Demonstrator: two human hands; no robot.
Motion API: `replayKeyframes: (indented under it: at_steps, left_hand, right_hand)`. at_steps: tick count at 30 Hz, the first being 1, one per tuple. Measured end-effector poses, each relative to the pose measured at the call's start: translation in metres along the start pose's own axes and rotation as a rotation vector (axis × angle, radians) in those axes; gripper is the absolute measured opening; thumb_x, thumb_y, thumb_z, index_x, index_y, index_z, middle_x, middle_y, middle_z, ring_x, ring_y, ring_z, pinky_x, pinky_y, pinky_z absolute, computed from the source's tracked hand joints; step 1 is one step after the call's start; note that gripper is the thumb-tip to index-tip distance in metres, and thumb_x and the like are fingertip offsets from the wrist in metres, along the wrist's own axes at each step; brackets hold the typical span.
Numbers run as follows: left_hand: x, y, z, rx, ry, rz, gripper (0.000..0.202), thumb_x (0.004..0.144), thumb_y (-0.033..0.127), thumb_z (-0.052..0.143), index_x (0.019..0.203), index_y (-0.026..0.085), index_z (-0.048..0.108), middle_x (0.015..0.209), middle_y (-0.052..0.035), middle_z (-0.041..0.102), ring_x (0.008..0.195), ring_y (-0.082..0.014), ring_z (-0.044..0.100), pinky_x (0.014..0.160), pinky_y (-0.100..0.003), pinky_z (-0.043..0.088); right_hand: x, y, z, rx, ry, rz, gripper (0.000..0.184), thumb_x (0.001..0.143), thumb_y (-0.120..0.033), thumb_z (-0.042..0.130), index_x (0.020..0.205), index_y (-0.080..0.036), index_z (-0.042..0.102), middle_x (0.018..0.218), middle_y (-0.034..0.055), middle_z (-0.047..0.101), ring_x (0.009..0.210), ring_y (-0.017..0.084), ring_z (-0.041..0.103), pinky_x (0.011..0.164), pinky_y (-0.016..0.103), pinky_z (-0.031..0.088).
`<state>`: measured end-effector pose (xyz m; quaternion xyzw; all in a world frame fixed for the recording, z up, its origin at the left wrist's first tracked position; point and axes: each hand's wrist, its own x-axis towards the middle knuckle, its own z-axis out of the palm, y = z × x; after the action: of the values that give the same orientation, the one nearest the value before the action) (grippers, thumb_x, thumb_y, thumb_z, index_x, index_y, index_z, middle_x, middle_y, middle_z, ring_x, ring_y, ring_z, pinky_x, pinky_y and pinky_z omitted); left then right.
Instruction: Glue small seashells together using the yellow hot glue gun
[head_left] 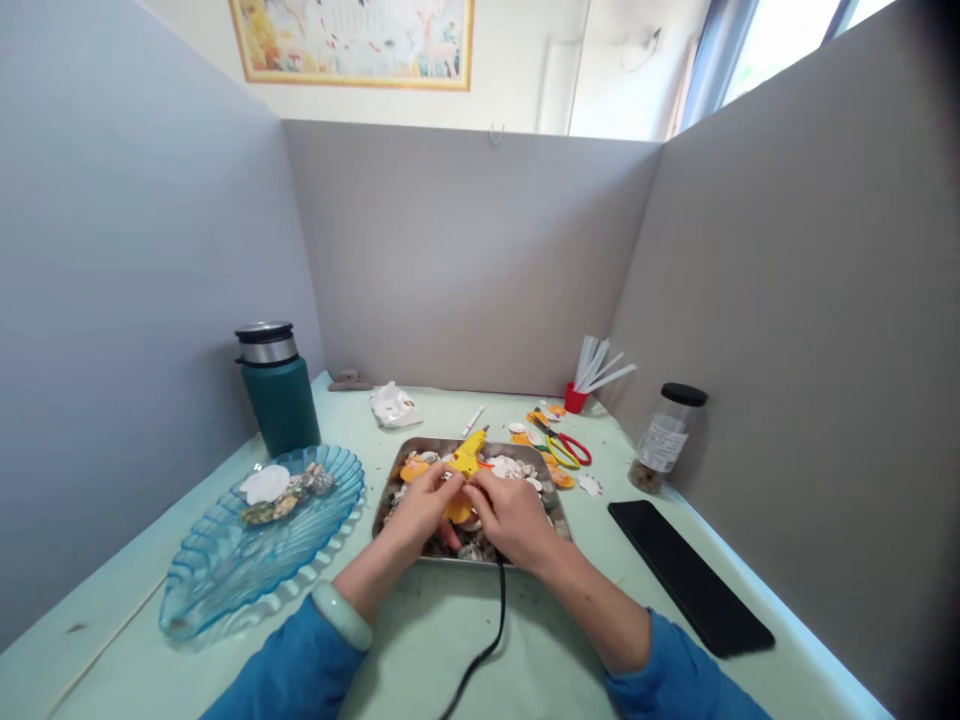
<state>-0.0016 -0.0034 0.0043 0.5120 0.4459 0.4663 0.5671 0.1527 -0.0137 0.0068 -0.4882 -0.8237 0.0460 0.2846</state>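
My left hand (429, 502) and my right hand (511, 512) meet over a metal tray (559, 508), fingertips pinched close together. Whatever they pinch is too small and too covered to make out. Just beyond the fingertips, a yellow glue gun (469, 453) lies across the tray with its nozzle pointing away. Shells (517, 468) fill the tray around it, along with orange pieces. One orange piece (459, 508) shows below my fingertips. A black cord (501, 610) runs from the tray toward me, passing between my forearms.
On the left stand a blue shell-shaped dish (225, 570) holding shells and a green bottle (279, 400). Scissors (564, 445), a red cup of glue sticks (576, 398), a jar (664, 440) and a black slab (686, 575) are to the right. Grey partitions (472, 260) enclose the table.
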Motion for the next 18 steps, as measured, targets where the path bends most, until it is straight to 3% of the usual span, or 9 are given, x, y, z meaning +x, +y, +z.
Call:
replayKeyframes:
  at_steps: [9, 13, 18]
  left_hand:
    - [-0.0035, 0.0033, 0.0018, -0.049, -0.030, -0.008, 0.036, 0.069, 0.042, 0.079, 0.081, 0.014, 0.059, 0.070, 0.0005, 0.056, 0.054, -0.0135, 0.061, 0.032, -0.019, 0.047]
    - [-0.0030, 0.0045, 0.0018, -0.041, 0.012, 0.024, 0.032, 0.071, 0.039, 0.078, 0.078, 0.014, 0.059, 0.072, -0.0011, 0.057, 0.061, -0.0150, 0.062, 0.035, -0.019, 0.049]
    - [-0.0029, 0.0040, 0.0029, -0.061, -0.025, 0.027, 0.032, 0.072, 0.040, 0.077, 0.082, 0.014, 0.061, 0.076, -0.0022, 0.059, 0.063, -0.0149, 0.062, 0.037, -0.020, 0.051]
  right_hand:
    - [-0.0066, -0.0023, -0.0021, -0.127, 0.043, 0.007, 0.027, 0.100, -0.033, 0.042, 0.094, -0.019, 0.065, 0.082, 0.0038, 0.073, 0.074, 0.016, 0.066, 0.064, 0.025, 0.034]
    - [-0.0055, -0.0020, -0.0027, -0.123, 0.057, 0.006, 0.026, 0.100, -0.034, 0.043, 0.099, -0.020, 0.064, 0.085, 0.0042, 0.073, 0.076, 0.016, 0.067, 0.065, 0.025, 0.034]
    - [-0.0051, 0.0005, -0.0017, -0.091, 0.085, 0.010, 0.024, 0.100, -0.035, 0.044, 0.101, -0.020, 0.063, 0.086, 0.0035, 0.073, 0.078, 0.016, 0.067, 0.066, 0.024, 0.035]
